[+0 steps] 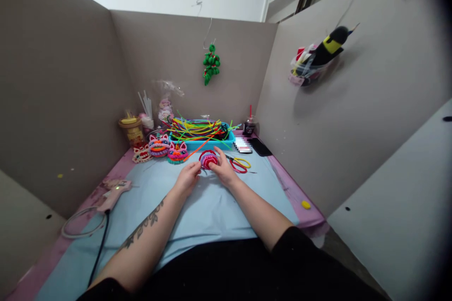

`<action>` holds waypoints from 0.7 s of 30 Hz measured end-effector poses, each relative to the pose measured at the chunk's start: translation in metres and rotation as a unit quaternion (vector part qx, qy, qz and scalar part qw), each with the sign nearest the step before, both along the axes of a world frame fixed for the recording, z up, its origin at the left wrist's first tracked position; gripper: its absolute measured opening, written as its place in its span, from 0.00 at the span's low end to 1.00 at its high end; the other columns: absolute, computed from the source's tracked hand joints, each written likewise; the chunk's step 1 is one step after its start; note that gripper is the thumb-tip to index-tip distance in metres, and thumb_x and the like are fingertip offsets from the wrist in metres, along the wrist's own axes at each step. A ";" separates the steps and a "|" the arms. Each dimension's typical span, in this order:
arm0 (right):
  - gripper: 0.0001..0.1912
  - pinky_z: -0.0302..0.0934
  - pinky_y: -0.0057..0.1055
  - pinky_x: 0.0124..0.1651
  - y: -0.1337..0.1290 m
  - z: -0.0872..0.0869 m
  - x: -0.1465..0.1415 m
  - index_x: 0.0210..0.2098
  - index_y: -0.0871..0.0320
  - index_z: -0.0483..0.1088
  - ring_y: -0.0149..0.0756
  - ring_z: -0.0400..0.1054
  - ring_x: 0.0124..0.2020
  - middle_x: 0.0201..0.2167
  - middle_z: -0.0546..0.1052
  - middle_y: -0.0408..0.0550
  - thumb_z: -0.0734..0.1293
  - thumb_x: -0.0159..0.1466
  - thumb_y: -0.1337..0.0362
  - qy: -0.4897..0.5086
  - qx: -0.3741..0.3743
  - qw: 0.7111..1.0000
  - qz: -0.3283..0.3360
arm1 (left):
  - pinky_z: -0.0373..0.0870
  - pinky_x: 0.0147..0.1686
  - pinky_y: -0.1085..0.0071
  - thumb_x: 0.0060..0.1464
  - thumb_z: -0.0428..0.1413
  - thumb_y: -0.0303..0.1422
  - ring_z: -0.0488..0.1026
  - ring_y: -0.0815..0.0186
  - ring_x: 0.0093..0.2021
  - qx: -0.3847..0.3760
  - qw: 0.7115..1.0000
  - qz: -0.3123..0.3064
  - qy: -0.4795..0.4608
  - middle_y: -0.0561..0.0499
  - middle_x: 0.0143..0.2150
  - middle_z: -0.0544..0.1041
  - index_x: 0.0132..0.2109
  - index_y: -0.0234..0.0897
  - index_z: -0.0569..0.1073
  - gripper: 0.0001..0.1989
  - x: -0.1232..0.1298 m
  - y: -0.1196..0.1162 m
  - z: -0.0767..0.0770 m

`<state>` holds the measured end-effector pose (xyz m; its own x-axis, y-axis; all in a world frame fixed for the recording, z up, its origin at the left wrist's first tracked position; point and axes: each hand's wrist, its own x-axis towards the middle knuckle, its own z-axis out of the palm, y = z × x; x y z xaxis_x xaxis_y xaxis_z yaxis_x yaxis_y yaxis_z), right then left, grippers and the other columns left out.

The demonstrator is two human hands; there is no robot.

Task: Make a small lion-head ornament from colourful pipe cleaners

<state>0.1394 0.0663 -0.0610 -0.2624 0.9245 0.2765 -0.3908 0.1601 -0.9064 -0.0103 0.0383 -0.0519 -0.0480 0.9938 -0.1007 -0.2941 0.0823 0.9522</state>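
Between my hands, above the blue cloth [226, 211], is a rounded pipe-cleaner craft piece [207, 159] in red, pink and purple loops. My right hand [223, 169] grips it from the right, thumb pressed on its front and a finger stretched up behind. At its lower left edge, the fingers of my left hand [189, 176] are pinched together on it. Just right of my hands lie scissors [243, 164] with red and yellow handles. Two finished-looking animal-face pieces in pipe cleaner, one pink and orange [158, 146], one pink and teal [177, 153], sit to the left.
Behind stands a blue tray [201, 145] heaped with colourful pipe cleaners [194, 129]. A pink glue gun [116, 193] with its cable lies at left. Phones [260, 146], a dark drink cup [249, 126] and a yellow-lidded cup [131, 127] stand near the grey partitions.
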 end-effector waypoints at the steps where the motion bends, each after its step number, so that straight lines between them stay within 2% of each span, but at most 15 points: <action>1: 0.44 0.61 0.38 0.51 -0.001 0.002 -0.001 0.59 0.52 0.52 0.38 0.68 0.45 0.45 0.71 0.49 0.74 0.48 0.56 0.007 -0.002 1.000 0.002 | 0.52 0.21 0.75 0.38 0.63 0.45 0.59 0.73 0.22 0.010 1.000 0.009 0.023 0.55 0.21 0.65 0.31 0.34 0.72 0.19 0.001 -0.001 0.000; 5: 0.37 0.64 0.36 0.46 -0.005 0.007 -0.001 0.53 0.53 0.60 0.37 0.69 0.41 0.40 0.73 0.47 0.74 0.47 0.58 0.019 -0.018 1.000 0.008 | 0.55 0.22 0.75 0.39 0.62 0.44 0.61 0.73 0.22 0.109 0.983 0.097 0.111 0.56 0.21 0.66 0.38 0.35 0.73 0.20 -0.001 -0.004 0.002; 7: 0.31 0.65 0.34 0.43 -0.004 0.005 -0.001 0.49 0.54 0.63 0.35 0.70 0.38 0.38 0.74 0.46 0.74 0.47 0.59 0.013 -0.027 1.000 0.008 | 0.58 0.24 0.74 0.41 0.61 0.43 0.64 0.71 0.24 0.130 0.976 0.098 0.143 0.54 0.24 0.71 0.41 0.34 0.74 0.21 -0.003 -0.004 0.004; 10: 0.26 0.65 0.34 0.41 -0.003 0.001 -0.002 0.45 0.55 0.65 0.33 0.70 0.34 0.34 0.74 0.45 0.73 0.48 0.60 -0.019 -0.024 0.999 0.015 | 0.61 0.25 0.73 0.41 0.60 0.43 0.69 0.67 0.28 0.107 0.980 0.055 0.158 0.47 0.32 0.77 0.41 0.33 0.76 0.21 -0.004 -0.003 0.003; 12: 0.23 0.65 0.33 0.42 -0.002 -0.001 -0.002 0.43 0.56 0.66 0.32 0.69 0.34 0.33 0.73 0.44 0.72 0.49 0.61 -0.050 -0.005 0.999 0.012 | 0.62 0.25 0.72 0.40 0.61 0.41 0.70 0.66 0.29 0.080 0.984 0.045 0.155 0.47 0.32 0.77 0.40 0.33 0.76 0.20 -0.004 -0.001 0.000; 16: 0.18 0.64 0.32 0.41 -0.002 -0.002 0.000 0.42 0.57 0.66 0.32 0.68 0.34 0.32 0.73 0.44 0.68 0.52 0.61 -0.115 0.049 0.991 -0.053 | 0.64 0.26 0.72 0.40 0.60 0.37 0.70 0.66 0.28 0.056 0.979 0.089 0.174 0.50 0.28 0.75 0.38 0.33 0.74 0.16 -0.007 0.006 -0.009; 19: 0.14 0.63 0.32 0.40 -0.005 0.001 0.002 0.42 0.57 0.67 0.33 0.67 0.34 0.33 0.73 0.45 0.65 0.56 0.60 -0.210 0.131 0.962 -0.118 | 0.65 0.29 0.72 0.39 0.58 0.34 0.71 0.67 0.30 0.057 0.972 0.126 0.190 0.49 0.32 0.75 0.36 0.33 0.73 0.13 -0.011 0.012 -0.015; 21: 0.13 0.61 0.35 0.43 -0.009 0.003 0.002 0.40 0.57 0.68 0.36 0.66 0.37 0.35 0.74 0.47 0.66 0.56 0.60 -0.307 0.223 0.917 -0.125 | 0.65 0.29 0.72 0.38 0.58 0.32 0.71 0.67 0.30 0.042 0.974 0.131 0.182 0.48 0.33 0.75 0.36 0.33 0.73 0.13 -0.013 0.014 -0.018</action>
<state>0.1415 0.0573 -0.0582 -0.2903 0.8075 0.5134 0.2709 0.5840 -0.7652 -0.0228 0.0523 -0.0700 -0.3185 0.9465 0.0511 0.0639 -0.0323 0.9974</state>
